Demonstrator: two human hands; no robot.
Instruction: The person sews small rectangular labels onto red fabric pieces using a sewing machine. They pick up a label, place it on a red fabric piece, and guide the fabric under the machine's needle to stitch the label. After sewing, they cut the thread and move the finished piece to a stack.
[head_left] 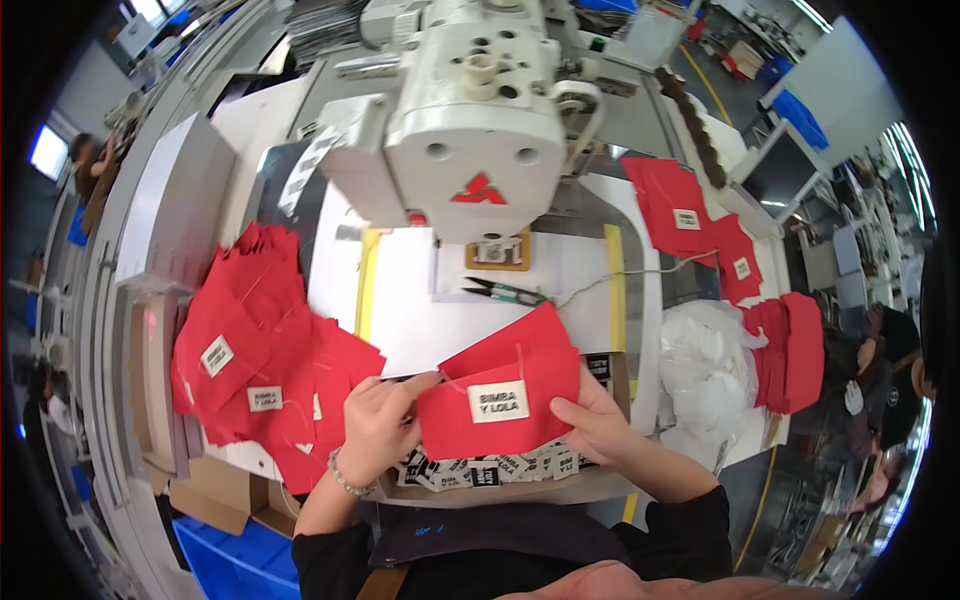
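In the head view I hold a red fabric piece (pixel 470 430) with a white printed label stitched on it and a loose thread across it. My left hand (pixel 385 425) grips its left side, fingers curled at the upper corner. My right hand (pixel 600 425) holds its right side, thumb on the front. Below the fabric is a cardboard box of small black and white labels (pixel 470 475). Above it, thread snips (pixel 505 292) lie on the white work plate (pixel 395 300) with yellow edge strips, under an industrial sewing machine (pixel 465 130).
Red labelled pieces lie piled at left (pixel 240 320) and upper right (pixel 665 200). At right sit a plastic bag (pixel 700 370) and folded red fabric (pixel 795 360). A white box (pixel 170 200) stands left, a blue crate (pixel 225 560) below. Other people (pixel 885 350) are at the sides.
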